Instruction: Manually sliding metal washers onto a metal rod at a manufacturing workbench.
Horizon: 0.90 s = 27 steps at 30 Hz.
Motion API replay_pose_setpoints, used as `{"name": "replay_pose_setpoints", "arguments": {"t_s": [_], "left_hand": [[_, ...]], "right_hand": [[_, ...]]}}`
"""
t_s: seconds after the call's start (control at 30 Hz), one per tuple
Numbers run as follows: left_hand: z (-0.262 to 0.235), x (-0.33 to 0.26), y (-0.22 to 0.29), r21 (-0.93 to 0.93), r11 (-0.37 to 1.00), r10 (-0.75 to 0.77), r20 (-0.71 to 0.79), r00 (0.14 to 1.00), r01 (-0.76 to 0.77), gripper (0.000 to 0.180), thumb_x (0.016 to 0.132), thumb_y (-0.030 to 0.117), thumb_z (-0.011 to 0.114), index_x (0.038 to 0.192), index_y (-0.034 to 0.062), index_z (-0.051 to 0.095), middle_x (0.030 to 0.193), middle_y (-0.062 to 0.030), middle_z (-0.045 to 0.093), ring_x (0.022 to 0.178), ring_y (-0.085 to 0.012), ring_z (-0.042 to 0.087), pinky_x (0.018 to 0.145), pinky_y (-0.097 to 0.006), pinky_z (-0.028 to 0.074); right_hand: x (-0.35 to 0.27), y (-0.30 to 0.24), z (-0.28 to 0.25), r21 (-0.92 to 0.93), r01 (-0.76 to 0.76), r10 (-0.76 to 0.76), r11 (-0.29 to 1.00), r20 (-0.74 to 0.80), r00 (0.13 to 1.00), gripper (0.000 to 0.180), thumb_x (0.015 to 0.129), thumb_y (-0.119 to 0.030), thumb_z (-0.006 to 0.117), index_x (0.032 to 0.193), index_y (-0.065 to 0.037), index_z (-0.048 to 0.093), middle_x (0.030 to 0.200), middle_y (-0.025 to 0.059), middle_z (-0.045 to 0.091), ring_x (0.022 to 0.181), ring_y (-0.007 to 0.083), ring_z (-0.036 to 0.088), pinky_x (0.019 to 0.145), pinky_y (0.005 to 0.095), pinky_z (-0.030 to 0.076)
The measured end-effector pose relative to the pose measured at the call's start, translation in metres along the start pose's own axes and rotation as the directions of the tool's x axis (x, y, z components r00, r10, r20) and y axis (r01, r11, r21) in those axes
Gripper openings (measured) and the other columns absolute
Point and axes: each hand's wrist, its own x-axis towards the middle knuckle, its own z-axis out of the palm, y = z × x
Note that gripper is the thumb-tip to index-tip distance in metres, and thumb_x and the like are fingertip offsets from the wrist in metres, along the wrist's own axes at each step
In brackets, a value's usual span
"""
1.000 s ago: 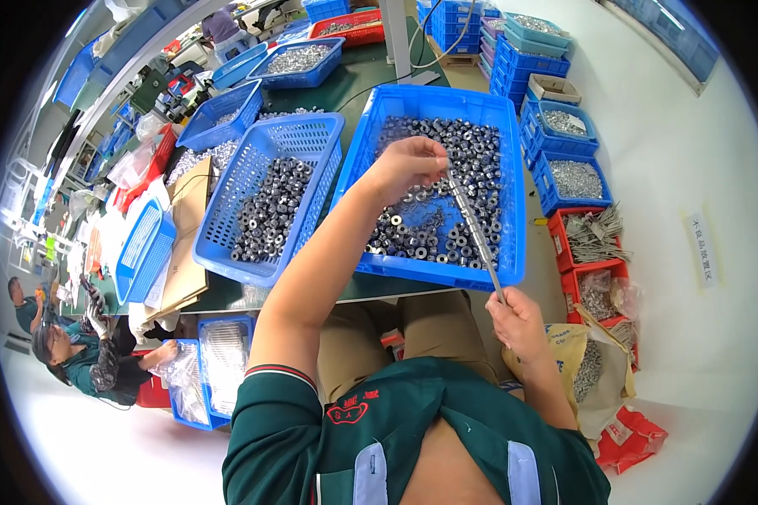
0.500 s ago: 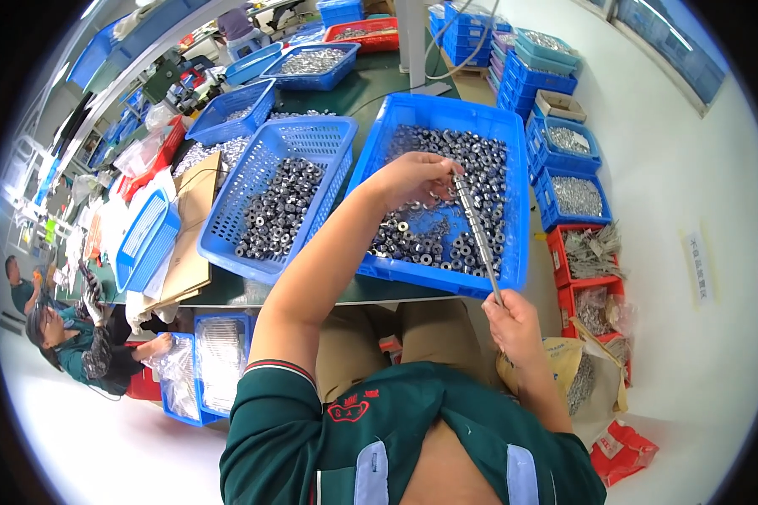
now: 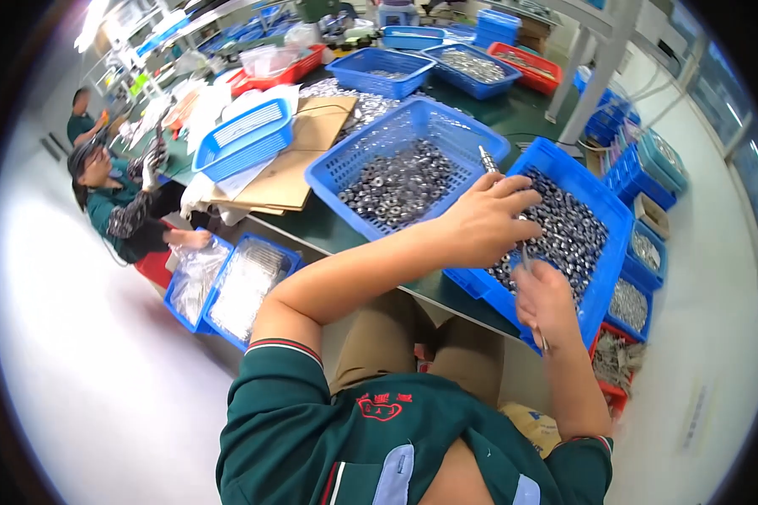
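Note:
A thin metal rod slants between my hands, with silvery rings threaded on its upper part. My left hand is wrapped over the ringed part from above, hiding most of it. Lower down, my right hand grips the bare rod, whose end pokes out below the fist. Both hands are over the near left part of a solid blue bin, which holds many small dark metal rings. Left of it stands a blue perforated basket with more such rings.
Flattened cardboard and a small blue basket lie to the left on the green table. Further blue bins and a red tray stand behind. A co-worker sits at the far left. Stacked bins line the right side.
The view has turned left, so the bins appear further right. My left hand has gone from the rod's top end to over its ringed part, closer to my right hand.

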Motion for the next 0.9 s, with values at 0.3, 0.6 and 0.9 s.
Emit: {"name": "replay_pose_setpoints", "arguments": {"t_s": [0.3,0.6,0.9], "left_hand": [[-0.013,-0.079,-0.068,0.245,0.941,-0.275,0.155,0.949,0.233,0.016,0.072,0.019,0.063,0.088,0.0171,0.063,0.107,-0.0034,0.058,0.112,-0.0234,0.047,0.092,-0.043,0.034],[-0.022,-0.117,-0.101,0.221,0.815,-0.561,0.530,0.636,0.535,0.017,0.080,0.027,0.060,0.095,0.0214,0.065,0.101,-0.0012,0.059,0.106,-0.0242,0.050,0.085,-0.044,0.039],[-0.003,-0.129,-0.141,0.141,0.773,-0.519,0.701,0.489,0.618,0.026,0.078,0.027,0.064,0.101,0.0162,0.067,0.098,-0.0104,0.062,0.097,-0.0282,0.058,0.084,-0.038,0.045]], "right_hand": [[0.084,0.005,0.066,0.047,-0.172,0.141,0.984,0.388,0.911,0.018,0.089,-0.020,0.055,0.081,-0.005,0.050,0.051,-0.0058,0.037,0.038,0.0042,0.033,0.037,0.0208,0.024],[0.102,0.003,0.089,0.001,-0.405,0.357,0.914,0.470,0.807,0.014,0.090,-0.017,0.052,0.083,-0.005,0.049,0.052,-0.0062,0.038,0.038,0.0033,0.033,0.037,0.0207,0.021],[-0.015,-0.032,0.026,-0.059,-0.307,0.310,0.950,0.307,0.900,0.016,0.090,-0.016,0.052,0.083,-0.002,0.050,0.049,-0.0064,0.035,0.034,0.0024,0.029,0.034,0.0187,0.023]]}}
